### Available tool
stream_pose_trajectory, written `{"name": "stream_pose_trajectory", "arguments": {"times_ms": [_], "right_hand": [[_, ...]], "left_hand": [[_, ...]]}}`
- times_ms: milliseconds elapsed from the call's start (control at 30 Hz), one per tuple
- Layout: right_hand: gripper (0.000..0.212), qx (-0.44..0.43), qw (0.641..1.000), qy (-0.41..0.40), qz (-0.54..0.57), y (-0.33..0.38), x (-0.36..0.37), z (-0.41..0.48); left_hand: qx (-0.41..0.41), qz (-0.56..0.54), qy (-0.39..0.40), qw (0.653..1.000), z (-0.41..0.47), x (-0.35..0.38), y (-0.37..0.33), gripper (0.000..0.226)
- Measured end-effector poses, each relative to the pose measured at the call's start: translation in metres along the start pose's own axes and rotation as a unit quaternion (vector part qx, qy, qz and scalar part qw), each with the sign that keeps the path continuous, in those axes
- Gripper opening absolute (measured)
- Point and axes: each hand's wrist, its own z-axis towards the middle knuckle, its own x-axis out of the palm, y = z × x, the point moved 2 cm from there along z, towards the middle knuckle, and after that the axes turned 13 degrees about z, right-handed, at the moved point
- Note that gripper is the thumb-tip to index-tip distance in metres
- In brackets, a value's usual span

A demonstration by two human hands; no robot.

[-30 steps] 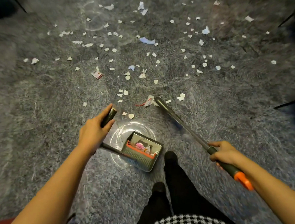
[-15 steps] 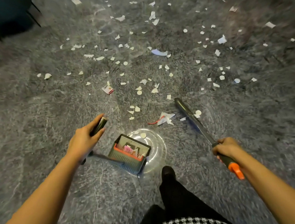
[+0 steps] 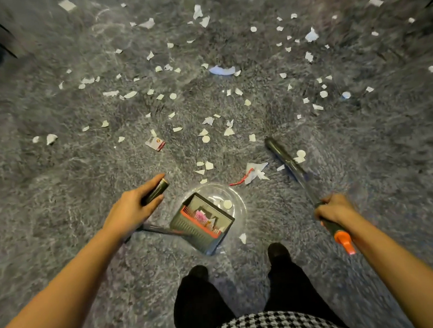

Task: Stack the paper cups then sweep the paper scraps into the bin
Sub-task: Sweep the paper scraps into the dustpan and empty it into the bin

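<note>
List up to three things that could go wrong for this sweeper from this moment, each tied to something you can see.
1. The dustpan already holds scraps and looks tilted in the left hand; they could spill back out.
2. The carpet looks shaggy, so the broom in the right hand may skip small paper scraps.
3. Scraps are scattered far ahead, so some could be missed.

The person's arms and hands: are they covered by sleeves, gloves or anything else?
No. Both forearms are bare up to the frame's edge, with no sleeves showing. The left hand and right hand wear no gloves, and no rings, watch or bracelet can be made out. Lower down, a black-and-white houndstooth garment and black trousers show.
</note>
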Motion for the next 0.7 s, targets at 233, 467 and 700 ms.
{"name": "stream_pose_trajectory", "arguments": {"times_ms": [233, 467, 700], "right_hand": [[0.023, 0.022, 0.999, -0.031, 0.021, 0.013, 0.096, -0.042], [0.028, 0.032, 0.999, -0.041, 0.012, 0.017, 0.147, -0.061], [0.026, 0.039, 0.999, -0.027, -0.002, 0.003, 0.179, -0.087]], "left_hand": [[0.080, 0.031, 0.025, 0.996, 0.014, -0.019, 0.041, 0.056], [0.123, 0.054, 0.018, 0.991, 0.028, -0.021, 0.048, 0.054], [0.129, 0.087, 0.014, 0.988, 0.033, -0.019, 0.049, 0.052]]}}
